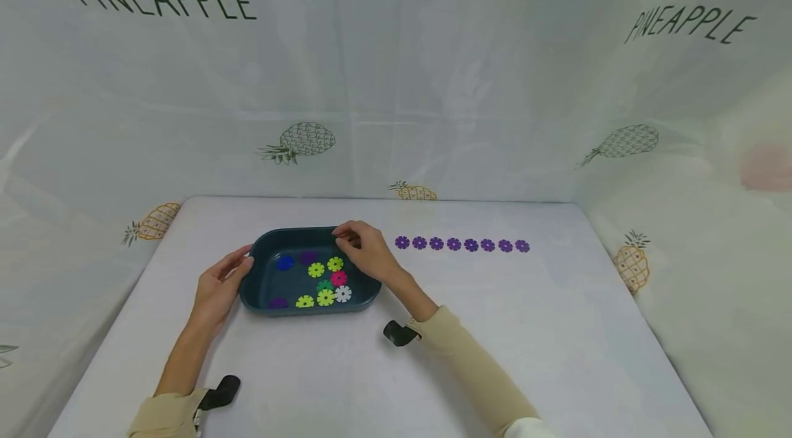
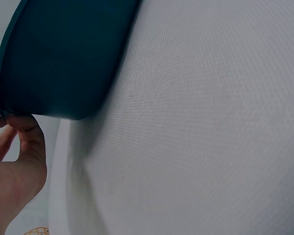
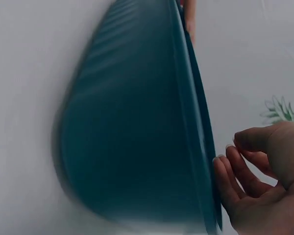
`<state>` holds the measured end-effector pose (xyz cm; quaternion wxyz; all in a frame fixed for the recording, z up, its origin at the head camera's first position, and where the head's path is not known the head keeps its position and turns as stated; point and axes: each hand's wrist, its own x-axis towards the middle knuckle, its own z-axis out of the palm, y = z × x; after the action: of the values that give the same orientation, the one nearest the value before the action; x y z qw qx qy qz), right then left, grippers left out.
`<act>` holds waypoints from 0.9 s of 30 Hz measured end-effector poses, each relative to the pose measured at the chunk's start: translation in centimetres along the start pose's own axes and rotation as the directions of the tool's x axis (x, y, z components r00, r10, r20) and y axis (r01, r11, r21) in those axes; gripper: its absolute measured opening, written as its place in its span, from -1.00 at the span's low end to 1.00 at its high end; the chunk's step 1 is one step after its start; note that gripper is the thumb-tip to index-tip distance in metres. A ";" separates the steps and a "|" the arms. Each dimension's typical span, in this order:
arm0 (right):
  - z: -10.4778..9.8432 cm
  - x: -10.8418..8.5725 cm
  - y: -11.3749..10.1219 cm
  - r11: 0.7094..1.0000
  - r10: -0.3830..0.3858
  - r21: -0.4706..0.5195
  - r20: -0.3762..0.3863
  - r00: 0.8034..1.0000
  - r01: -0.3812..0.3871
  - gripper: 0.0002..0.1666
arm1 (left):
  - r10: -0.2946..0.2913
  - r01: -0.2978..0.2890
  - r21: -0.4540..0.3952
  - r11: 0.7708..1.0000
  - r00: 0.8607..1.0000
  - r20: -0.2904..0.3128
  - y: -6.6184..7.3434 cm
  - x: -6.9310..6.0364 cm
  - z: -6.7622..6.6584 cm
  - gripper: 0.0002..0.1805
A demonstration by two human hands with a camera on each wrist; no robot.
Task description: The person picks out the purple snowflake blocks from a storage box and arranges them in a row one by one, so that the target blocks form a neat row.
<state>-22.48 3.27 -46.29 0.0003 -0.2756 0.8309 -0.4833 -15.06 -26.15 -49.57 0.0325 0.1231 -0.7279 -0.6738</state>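
My left hand (image 1: 215,289) holds the left end of a dark teal tray (image 1: 256,290), its thumb and fingers pinching the rim; the left wrist view shows this hand (image 2: 19,171) under the tray's wall (image 2: 63,58). Notched flower-shaped discs lie loose in the tray: yellow-green (image 1: 316,269), blue (image 1: 285,263), purple (image 1: 278,303), pink-red (image 1: 338,278), green (image 1: 324,285) and white (image 1: 343,294). Over the tray's far right corner is my right hand (image 1: 370,252), fingers loosely bent. In the right wrist view that hand (image 3: 264,181) is beside the rim, nothing visible between thumb and fingers.
Right of the tray, a straight row of several purple flower discs (image 1: 454,244) runs along the far part of the white table (image 1: 495,342). A pale pineapple-print curtain (image 1: 464,80) hangs behind the table. Black wrist cameras (image 1: 399,333) stick out from both sleeves.
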 end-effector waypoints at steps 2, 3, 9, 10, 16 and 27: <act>0.6 0.2 0.0 1.000 0.005 0.006 0.003 1.000 -0.005 -0.76 | -0.001 0.001 -0.006 1.000 1.000 0.000 0.0 0.0 0.0 -0.37; 1.0 0.3 -0.1 1.000 0.010 0.008 0.005 1.000 -0.010 -0.76 | -0.001 0.001 -0.009 1.000 1.000 0.000 -0.1 0.0 0.0 -0.37; 2.8 0.8 -0.1 0.999 0.015 0.036 0.032 0.999 -0.016 -0.76 | -0.010 0.010 0.010 1.000 1.000 -0.001 -0.2 0.1 0.1 -0.36; 3.1 0.8 -0.1 0.999 0.014 0.041 0.037 0.999 -0.016 -0.75 | -0.011 0.011 0.020 1.000 1.000 -0.003 -0.2 0.1 0.1 -0.36; 4.7 1.4 0.2 0.998 0.048 0.037 0.064 0.997 -0.050 -0.72 | -0.018 0.019 0.053 0.998 1.000 -0.007 0.0 0.1 0.2 -0.35; 6.6 2.3 0.4 0.993 0.112 -0.037 0.115 0.987 -0.109 -0.68 | -0.024 0.025 0.095 0.995 1.000 -0.016 0.1 0.0 0.1 -0.34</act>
<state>-22.85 -2.93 -49.46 0.0716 -0.2569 0.8507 -0.4530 -15.12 -26.09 -49.53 0.0237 0.1385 -0.7574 -0.6376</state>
